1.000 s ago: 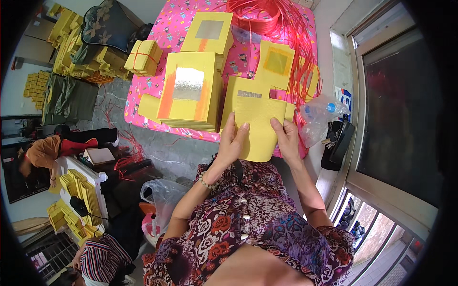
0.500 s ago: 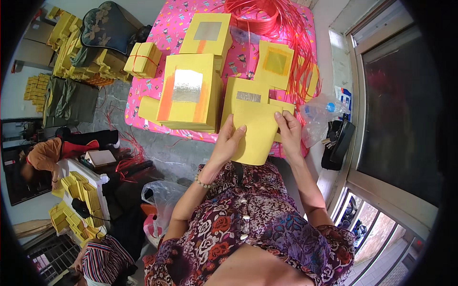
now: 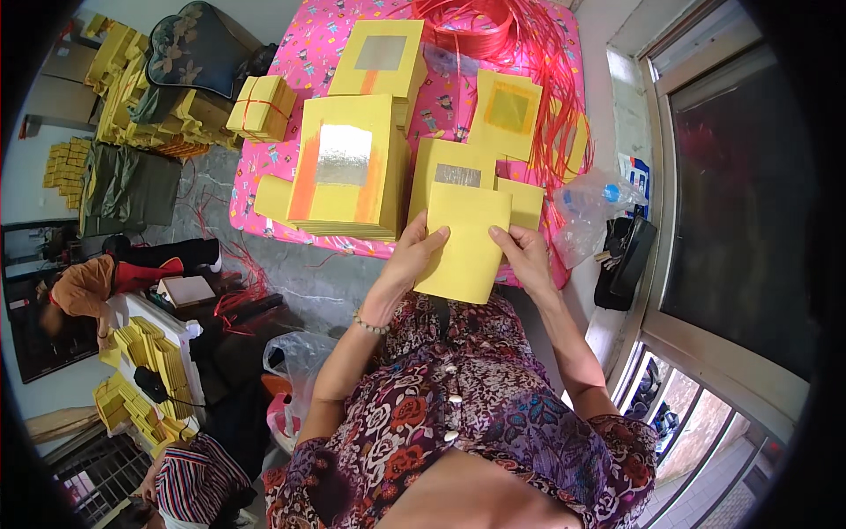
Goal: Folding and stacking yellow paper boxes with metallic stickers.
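Between my two hands I hold plain yellow paper (image 3: 465,242), upright, just off the table's near edge. My left hand (image 3: 414,256) pinches its left side, thumb on the face turned to me. My right hand (image 3: 529,257) grips the right side the same way. Whether it is one sheet or a thin bundle, I cannot tell. Right behind it lies yellow joss paper with a silver foil patch (image 3: 458,176), partly hidden. To the left rises a tall stack of joss paper (image 3: 344,163) with foil squares and orange stripes.
A pink patterned tablecloth (image 3: 264,189) covers the table. Red plastic strips (image 3: 471,35) hang along its right side, beside a clear plastic bag (image 3: 586,220). Another stack (image 3: 381,55) and a tied bundle (image 3: 262,108) stand farther back. Two people work at lower left near a yellow pile (image 3: 150,361).
The right hand has moved slightly left and down along the paper's edge. The paper now stands straighter, its top edge a little higher. Both hands still hold it.
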A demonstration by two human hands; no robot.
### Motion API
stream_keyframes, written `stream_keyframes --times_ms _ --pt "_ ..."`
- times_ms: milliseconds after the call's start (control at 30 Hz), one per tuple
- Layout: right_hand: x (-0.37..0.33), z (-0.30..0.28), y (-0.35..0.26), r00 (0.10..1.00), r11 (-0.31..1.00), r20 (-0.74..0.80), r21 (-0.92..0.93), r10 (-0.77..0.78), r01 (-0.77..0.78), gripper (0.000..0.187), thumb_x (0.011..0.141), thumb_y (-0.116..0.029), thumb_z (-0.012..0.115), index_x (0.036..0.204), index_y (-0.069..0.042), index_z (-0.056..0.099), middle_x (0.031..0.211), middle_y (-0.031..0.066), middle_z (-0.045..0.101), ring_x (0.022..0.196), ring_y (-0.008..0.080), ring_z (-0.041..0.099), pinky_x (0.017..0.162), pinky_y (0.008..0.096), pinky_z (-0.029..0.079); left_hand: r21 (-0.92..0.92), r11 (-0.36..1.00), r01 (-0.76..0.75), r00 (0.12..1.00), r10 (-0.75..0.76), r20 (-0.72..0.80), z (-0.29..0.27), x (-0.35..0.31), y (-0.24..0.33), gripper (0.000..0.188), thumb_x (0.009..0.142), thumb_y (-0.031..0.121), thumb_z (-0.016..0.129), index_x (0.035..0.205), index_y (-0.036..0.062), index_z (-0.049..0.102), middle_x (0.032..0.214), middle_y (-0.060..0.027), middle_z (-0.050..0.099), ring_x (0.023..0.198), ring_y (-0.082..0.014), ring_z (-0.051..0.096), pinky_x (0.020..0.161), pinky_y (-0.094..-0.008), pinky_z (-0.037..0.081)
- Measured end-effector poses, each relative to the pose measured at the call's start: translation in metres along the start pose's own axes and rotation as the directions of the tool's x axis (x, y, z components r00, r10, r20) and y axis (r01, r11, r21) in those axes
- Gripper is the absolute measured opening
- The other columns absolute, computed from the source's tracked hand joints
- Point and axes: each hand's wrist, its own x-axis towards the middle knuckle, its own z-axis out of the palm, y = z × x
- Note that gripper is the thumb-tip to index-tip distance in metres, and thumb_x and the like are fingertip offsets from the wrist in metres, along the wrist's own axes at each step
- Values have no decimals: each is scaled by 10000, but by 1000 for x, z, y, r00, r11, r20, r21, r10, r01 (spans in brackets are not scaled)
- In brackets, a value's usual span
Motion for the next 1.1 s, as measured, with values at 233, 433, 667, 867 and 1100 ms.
stream_keyframes --times_ms 233,433,667,867,1100 --pt "1 -3 12 991 995 90 -38 95 -91 317 926 -256 573 963 48 654 812 44 667 670 74 615 589 217 508 -24 997 68 998 -69 -13 -5 10 -1 351 953 84 474 1281 -23 418 1180 -100 571 1037 -152 566 883 -281 462" --pt "0 0 5 981 982 64 -56 185 -182 348 918 -298 586 941 42 659 772 40 657 640 68 602 552 208 495 -33 992 125 992 -126 -17 -15 18 -10 345 950 80 478 1278 -13 426 1168 -99 576 1025 -157 574 867 -283 473" --pt "-2 -5 21 970 975 152 -147 190 -168 375 921 -345 574 950 21 650 776 45 654 611 81 606 512 207 494 -16 994 104 994 -105 -26 -17 22 -14 341 951 73 471 1279 -12 430 1164 -95 578 1014 -153 580 854 -278 478" --pt "-7 -4 33 953 971 206 -130 223 -200 374 920 -347 573 957 18 648 759 34 650 615 79 596 520 220 493 3 1000 2 1000 -2 -24 -18 22 -14 350 949 90 490 1283 8 425 1189 -92 573 1050 -156 576 875 -293 480" --pt "-13 2 25 948 962 167 -80 272 -262 374 919 -326 575 1012 30 644 853 58 668 720 96 632 614 232 537 37 989 -146 983 149 -103 -12 20 -18 349 946 57 460 1286 -8 416 1203 -93 549 1102 -156 516 948 -300 403"
